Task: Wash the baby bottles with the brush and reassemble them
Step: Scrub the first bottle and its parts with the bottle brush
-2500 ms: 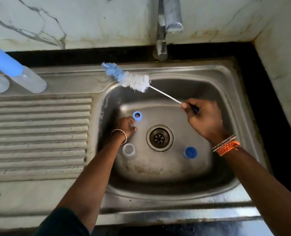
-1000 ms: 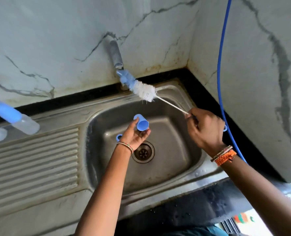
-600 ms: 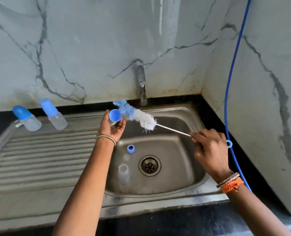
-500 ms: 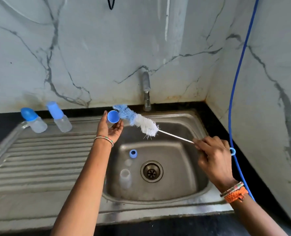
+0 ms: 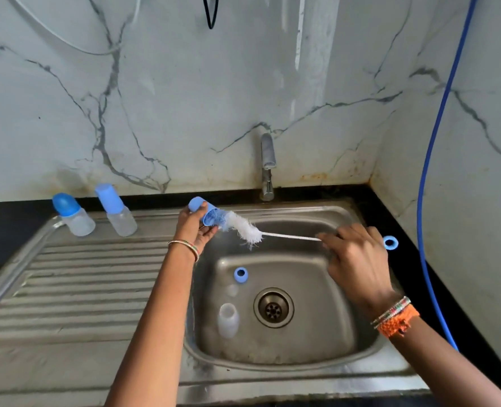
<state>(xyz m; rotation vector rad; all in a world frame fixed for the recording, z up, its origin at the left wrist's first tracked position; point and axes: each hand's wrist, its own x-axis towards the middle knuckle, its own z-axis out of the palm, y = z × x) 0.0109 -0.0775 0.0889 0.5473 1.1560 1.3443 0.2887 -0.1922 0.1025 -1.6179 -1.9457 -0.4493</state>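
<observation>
My left hand [image 5: 192, 227] grips a blue bottle cap [image 5: 200, 209] above the sink's back left corner. The blue tip of the bottle brush [image 5: 244, 227] is pushed into the cap's open end. My right hand [image 5: 356, 257] grips the brush's wire handle, whose blue end ring sticks out past it. In the steel sink [image 5: 343, 342] lie a clear open bottle [image 5: 228, 320], a blue collar ring [image 5: 240, 274] and a clear nipple [image 5: 232, 290]. Two capped baby bottles [image 5: 72, 214] [image 5: 115, 210] stand at the back of the drainboard.
The tap [image 5: 267, 168] rises behind the sink. A ribbed drainboard [image 5: 73, 289] stretches to the left. A blue hose [image 5: 428, 177] hangs down the right wall. The drain [image 5: 273, 307] sits in the basin's middle. Marble walls close the back and right.
My left hand picked the blue cap out of the sink and lifted it. The brush tip has now gone into the cap. The view has tilted up.
</observation>
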